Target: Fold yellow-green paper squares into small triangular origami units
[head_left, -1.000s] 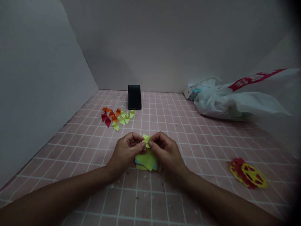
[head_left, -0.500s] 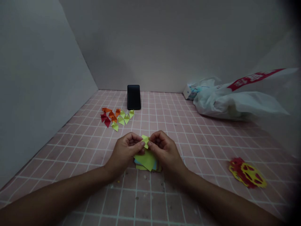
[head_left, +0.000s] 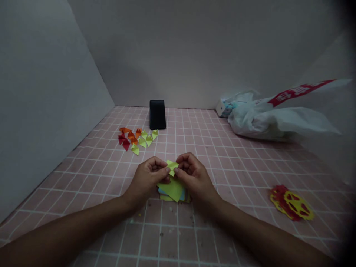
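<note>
A small piece of folded yellow paper [head_left: 172, 167] is pinched between my two hands, just above a stack of square paper sheets [head_left: 174, 190]. My left hand [head_left: 147, 178] grips its left edge with thumb and fingers. On the opposite edge, my right hand [head_left: 196, 177] is closed in a similar pinch. The stack has a yellow sheet on top, with blue and more yellow showing beneath. Farther off to the left lie several small folded paper pieces in yellow [head_left: 142, 142], orange [head_left: 131, 135] and red [head_left: 126, 144].
A black phone [head_left: 157, 114] lies near the back wall. At the back right sit a white plastic bag [head_left: 258, 120] and a small box [head_left: 221, 108]. Red and yellow cut-out shapes [head_left: 292, 203] are piled at the right. Pink tiled cloth [head_left: 133, 243] covers the table.
My hands have drawn very slightly apart, and more of the small yellow paper shows between my fingertips. The other things stay where they were.
</note>
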{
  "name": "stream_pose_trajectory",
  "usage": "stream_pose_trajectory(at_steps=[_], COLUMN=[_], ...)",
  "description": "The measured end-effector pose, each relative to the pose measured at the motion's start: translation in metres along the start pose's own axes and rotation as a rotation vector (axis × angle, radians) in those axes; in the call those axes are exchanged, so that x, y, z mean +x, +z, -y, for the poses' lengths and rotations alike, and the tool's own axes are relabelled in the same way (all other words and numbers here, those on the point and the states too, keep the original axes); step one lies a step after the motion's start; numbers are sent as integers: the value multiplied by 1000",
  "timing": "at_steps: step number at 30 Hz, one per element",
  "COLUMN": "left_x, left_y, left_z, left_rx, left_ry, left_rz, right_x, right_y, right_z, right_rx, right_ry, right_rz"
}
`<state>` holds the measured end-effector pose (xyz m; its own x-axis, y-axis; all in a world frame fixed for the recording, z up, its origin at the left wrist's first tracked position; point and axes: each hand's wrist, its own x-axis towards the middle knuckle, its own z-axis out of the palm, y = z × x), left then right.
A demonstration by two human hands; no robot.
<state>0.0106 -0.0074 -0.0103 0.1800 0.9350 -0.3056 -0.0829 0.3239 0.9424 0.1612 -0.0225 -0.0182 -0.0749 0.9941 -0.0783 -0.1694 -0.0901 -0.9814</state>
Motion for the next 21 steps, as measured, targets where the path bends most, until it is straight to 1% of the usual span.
stream_pose_trajectory(at_steps=[7, 12, 21], left_x=[1, 2, 3], left_y=[0, -2, -2], left_z=[2, 3, -4], left_rx=[-15, 5, 34], left_ry=[-27, -19, -24], left_rz=[0, 8, 23], right_x=[2, 2, 4], right_y=[0, -1, -2], right_z=[1, -1, 0], right_rx=[-20, -16, 0], right_ry=[-5, -5, 16], right_rz=[-1, 12, 61])
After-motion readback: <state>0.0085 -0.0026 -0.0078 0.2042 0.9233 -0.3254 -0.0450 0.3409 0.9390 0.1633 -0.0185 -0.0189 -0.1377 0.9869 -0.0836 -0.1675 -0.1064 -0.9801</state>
